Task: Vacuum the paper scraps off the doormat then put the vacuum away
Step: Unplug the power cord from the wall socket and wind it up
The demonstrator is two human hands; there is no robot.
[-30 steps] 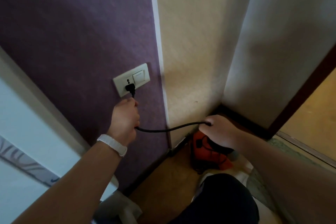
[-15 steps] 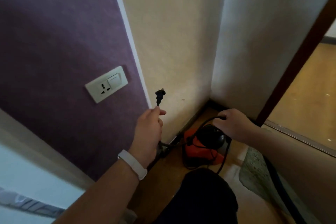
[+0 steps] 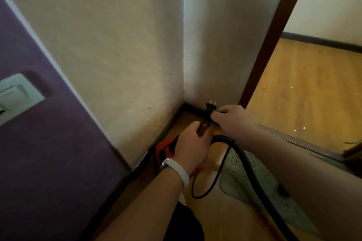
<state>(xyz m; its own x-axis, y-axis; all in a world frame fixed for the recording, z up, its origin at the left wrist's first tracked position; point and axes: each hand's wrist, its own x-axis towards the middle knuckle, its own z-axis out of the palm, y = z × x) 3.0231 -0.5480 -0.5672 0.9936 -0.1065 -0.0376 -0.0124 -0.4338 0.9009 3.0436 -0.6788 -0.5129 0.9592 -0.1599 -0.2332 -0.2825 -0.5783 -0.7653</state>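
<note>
Gripped the black cord [image 3: 221, 168] in the curled left hand [image 3: 193, 143], just below the plug [image 3: 209, 108]; pinched the same cord right beside the plug with the right hand [image 3: 231, 118]. Held the plug prongs-up, well apart from the wall socket [image 3: 17, 96] at far left. Hid most of the red vacuum [image 3: 165, 148] in the corner behind the left wrist. Left the thick hose [image 3: 245, 164] curving over the speckled doormat [image 3: 235, 180], under the right forearm, near the dark doorframe [image 3: 274, 35].

We see a glossy wood floor [image 3: 305, 88], matt textured purple wall [image 3: 49, 162], smooth plastic switch plate [image 3: 17, 96], and rough doormat [image 3: 241, 180].
</note>
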